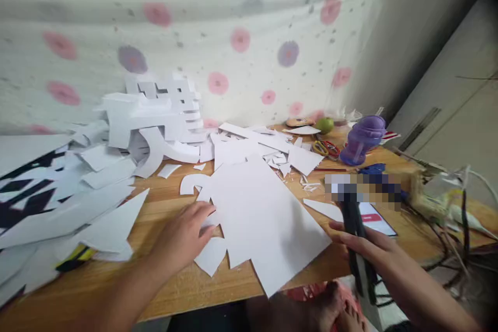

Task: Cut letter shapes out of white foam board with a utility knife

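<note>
A large white board sheet [264, 207] with notched left edges lies over the front of the wooden table. At its left edge, my left hand [190, 231] rests with thumb and fingertips apart, touching the white board there. A pointed white piece [212, 257] lies just below those fingers. My right hand [369, 249] is closed around a long black tool [353, 238], whose exact kind I cannot make out. The fingertips of that hand are beside the sheet's right corner. A narrow white offcut [322, 208] lies near the tool.
White cut pieces [97, 207] pile up at the left, before a white assembled model [155, 109]. Scissors [330, 149], a purple cup [362, 140] and a green fruit [324, 124] stand at the back right. A phone [379, 220] and tangled cables [462, 212] lie to the right.
</note>
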